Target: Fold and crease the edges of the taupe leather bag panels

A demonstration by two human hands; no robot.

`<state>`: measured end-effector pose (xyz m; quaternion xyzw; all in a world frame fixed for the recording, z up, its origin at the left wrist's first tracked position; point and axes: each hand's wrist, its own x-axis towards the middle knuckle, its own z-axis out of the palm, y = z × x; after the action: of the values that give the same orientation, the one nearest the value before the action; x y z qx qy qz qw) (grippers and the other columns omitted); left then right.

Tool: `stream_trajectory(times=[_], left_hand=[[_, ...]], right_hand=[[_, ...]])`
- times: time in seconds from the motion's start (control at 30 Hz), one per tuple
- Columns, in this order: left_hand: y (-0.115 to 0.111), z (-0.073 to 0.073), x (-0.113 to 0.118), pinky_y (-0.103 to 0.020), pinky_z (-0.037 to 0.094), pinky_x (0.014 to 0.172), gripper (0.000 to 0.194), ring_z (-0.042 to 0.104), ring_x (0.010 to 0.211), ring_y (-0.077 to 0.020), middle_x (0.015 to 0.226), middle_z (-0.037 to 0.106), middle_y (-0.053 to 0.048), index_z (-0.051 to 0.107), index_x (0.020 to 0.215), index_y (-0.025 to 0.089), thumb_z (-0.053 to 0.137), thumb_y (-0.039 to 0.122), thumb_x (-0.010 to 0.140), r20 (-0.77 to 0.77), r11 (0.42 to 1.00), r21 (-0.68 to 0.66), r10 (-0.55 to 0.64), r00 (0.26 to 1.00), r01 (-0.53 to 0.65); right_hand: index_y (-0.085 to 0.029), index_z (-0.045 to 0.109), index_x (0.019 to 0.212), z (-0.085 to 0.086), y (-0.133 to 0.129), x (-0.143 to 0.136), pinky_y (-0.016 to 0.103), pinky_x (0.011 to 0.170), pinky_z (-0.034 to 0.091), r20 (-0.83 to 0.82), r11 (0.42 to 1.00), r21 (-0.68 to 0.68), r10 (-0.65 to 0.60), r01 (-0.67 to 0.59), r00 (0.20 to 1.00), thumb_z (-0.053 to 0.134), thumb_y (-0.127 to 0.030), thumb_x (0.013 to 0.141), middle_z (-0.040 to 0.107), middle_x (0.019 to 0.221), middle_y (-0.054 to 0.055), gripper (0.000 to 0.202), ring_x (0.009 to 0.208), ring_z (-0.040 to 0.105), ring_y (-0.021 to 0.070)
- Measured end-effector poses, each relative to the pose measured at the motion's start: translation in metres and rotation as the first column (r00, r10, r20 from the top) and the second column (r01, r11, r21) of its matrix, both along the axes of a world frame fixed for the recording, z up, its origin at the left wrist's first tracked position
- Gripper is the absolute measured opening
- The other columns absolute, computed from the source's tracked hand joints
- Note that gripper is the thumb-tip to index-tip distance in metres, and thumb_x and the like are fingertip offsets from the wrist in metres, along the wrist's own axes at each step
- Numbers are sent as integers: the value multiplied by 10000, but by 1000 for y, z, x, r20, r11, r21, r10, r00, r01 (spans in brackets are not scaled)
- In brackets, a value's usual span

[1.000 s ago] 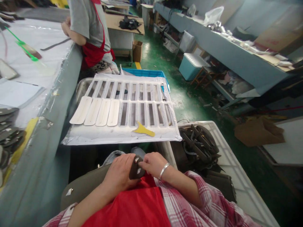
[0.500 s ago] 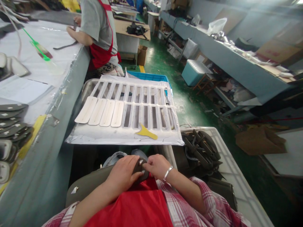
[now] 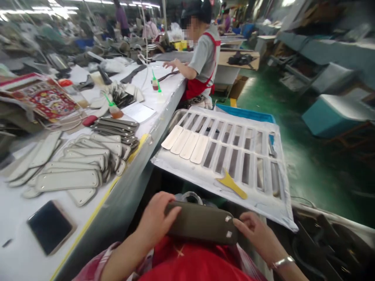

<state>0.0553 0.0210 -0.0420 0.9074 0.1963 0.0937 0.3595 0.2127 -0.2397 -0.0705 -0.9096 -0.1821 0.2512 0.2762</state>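
My left hand point(image 3: 158, 220) grips the left end of a long dark olive bag panel point(image 3: 202, 224), thumb on top and fingers behind. Two small pale square patches show at the panel's right end. My right hand point(image 3: 256, 230) is at that end, its fingers curled and one fingertip against the edge beside a patch. Whether it pinches something small there cannot be made out. The panel lies nearly level over my red apron point(image 3: 187, 265). Just beyond it is a white slotted board point(image 3: 175, 164) with several cream rounded strips point(image 3: 184, 143) and a yellow flat tool point(image 3: 233, 185).
On the table at left lie stacked grey panels point(image 3: 70, 179), dark panels point(image 3: 114, 127), a dark-screened phone point(image 3: 51, 226) and a glue bottle point(image 3: 115, 111). A co-worker point(image 3: 202, 58) works at its far side. A bin with dark pieces point(image 3: 325, 242) stands at right, a blue crate point(image 3: 249, 113) behind the board.
The view has swung left, showing more of the table. The panel now lies crosswise with its patched end at right. My right hand has moved apart from my left, to the panel's other end.
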Motion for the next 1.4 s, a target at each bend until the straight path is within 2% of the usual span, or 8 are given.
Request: stream_trajectory(times=[0.07, 0.13, 0.23, 0.27, 0.33, 0.47, 1.1, 1.4], left_hand=[[28, -3, -33, -264, 420, 626, 233, 522, 670, -150, 717, 553, 2, 539, 784, 188, 450, 400, 820, -104, 963, -144, 214, 971, -227], [45, -10, -54, -230, 377, 542, 293, 475, 575, -126, 606, 494, 34, 513, 702, 183, 443, 445, 813, -188, 898, -286, 289, 939, -333], [46, -22, -63, -210, 338, 503, 333, 438, 542, -112, 572, 473, 43, 499, 662, 174, 456, 477, 792, -245, 828, -451, 243, 939, -332], [43, -24, -61, -207, 329, 499, 334, 429, 537, -109, 567, 471, 45, 495, 649, 171, 475, 478, 779, -246, 819, -479, 221, 944, -316], [38, -26, -56, -204, 322, 501, 326, 417, 535, -104, 553, 461, 48, 483, 616, 167, 522, 462, 748, -234, 816, -496, 203, 951, -297], [39, -27, -50, -209, 331, 513, 305, 422, 533, -106, 536, 467, 47, 473, 573, 167, 563, 422, 716, -222, 821, -495, 195, 955, -283], [57, -33, -49, -204, 296, 497, 254, 390, 524, -94, 539, 447, 68, 417, 592, 184, 554, 363, 709, -242, 915, -375, 60, 968, -150], [49, -46, -52, -203, 314, 536, 224, 354, 574, -98, 607, 369, 68, 338, 640, 198, 505, 294, 754, -128, 823, -550, 84, 988, -141]], right_hand=[[-153, 486, 995, 14, 19, -9, 308, 644, 462, 232, 995, 91, 10, -32, 973, 479, -543, 758, 606, 786, 52, 457, 682, 568, 175], [-149, 446, 1121, 24, 51, -24, 360, 796, 449, 436, 961, 141, 156, -239, 886, 496, -529, 765, 588, 999, 108, 523, 897, 560, 213], [-121, 391, 1254, 24, 107, -49, 442, 946, 351, 533, 758, 45, 533, -651, 657, 524, -626, 694, 466, 1239, 157, 766, 1138, 417, 283], [-109, 383, 1271, 21, 124, -55, 456, 964, 328, 520, 686, 18, 615, -728, 593, 529, -665, 658, 438, 1270, 163, 841, 1160, 391, 297], [-100, 378, 1287, 12, 147, -64, 467, 978, 305, 466, 611, -25, 707, -791, 531, 534, -690, 628, 421, 1292, 157, 898, 1164, 379, 306], [-115, 362, 1309, 1, 160, -68, 458, 978, 297, 378, 609, -90, 753, -788, 539, 544, -647, 655, 405, 1316, 136, 863, 1171, 369, 296], [-126, 371, 1303, -1, 163, -67, 454, 943, 318, 353, 579, -134, 786, -804, 508, 579, -612, 641, 407, 1313, 137, 847, 1149, 385, 303], [-97, 335, 1320, -4, 167, -68, 470, 918, 323, 352, 589, -111, 776, -800, 523, 540, -697, 600, 411, 1301, 167, 960, 1125, 396, 320]])
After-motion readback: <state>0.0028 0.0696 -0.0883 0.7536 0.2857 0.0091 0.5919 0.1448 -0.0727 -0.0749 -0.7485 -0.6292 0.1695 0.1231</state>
